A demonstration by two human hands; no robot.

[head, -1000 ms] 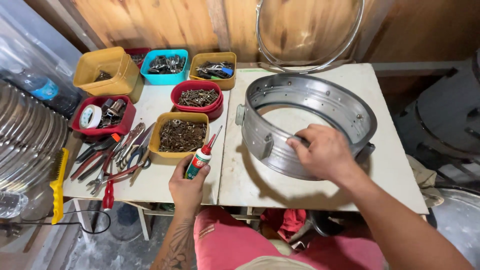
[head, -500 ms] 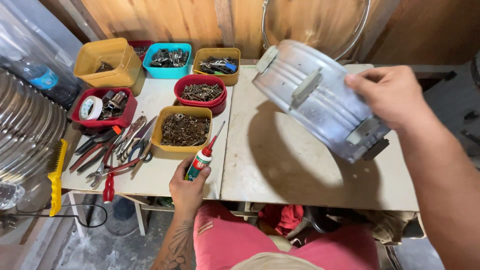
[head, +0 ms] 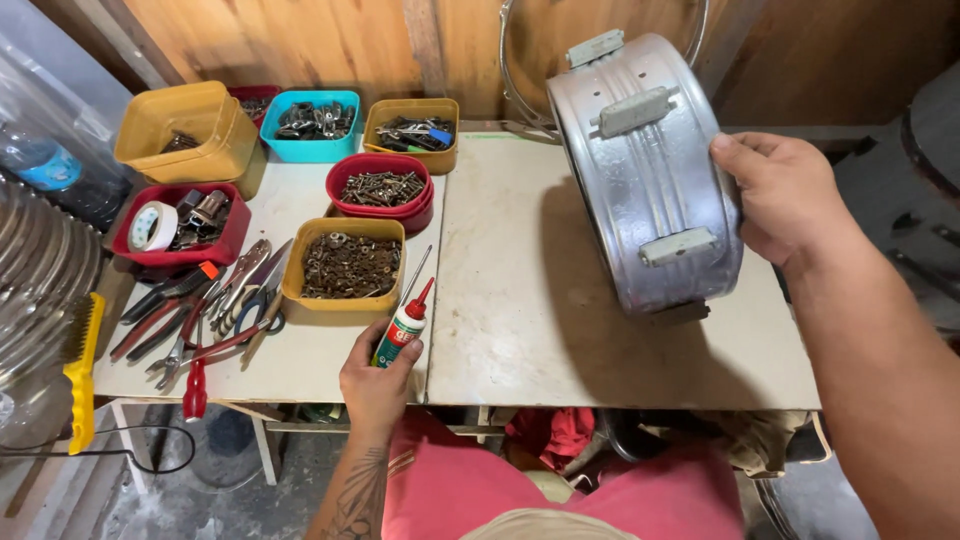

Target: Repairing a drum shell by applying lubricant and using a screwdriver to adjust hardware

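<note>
Gripping the metal drum shell point(head: 645, 170) aloft, the right hand point(head: 790, 200) could drop it; left hand point(head: 378, 385) clenches a glue bottle point(head: 403, 328) on the surface point(head: 560, 330).

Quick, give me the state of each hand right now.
Left hand: closed around a small glue bottle with a red tip.
Right hand: gripping the metal drum shell, lifted on edge above the table.

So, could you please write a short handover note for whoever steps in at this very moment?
Left hand: holds a small glue bottle with a red nozzle, near the front edge of the table.
Right hand: grips the rim of the silver metal hoop, held on edge above the table.
Done: hoop is off the table.
Left: no glue visible on the hoop yet. Tubs of screws and pliers sit to the left.
</note>
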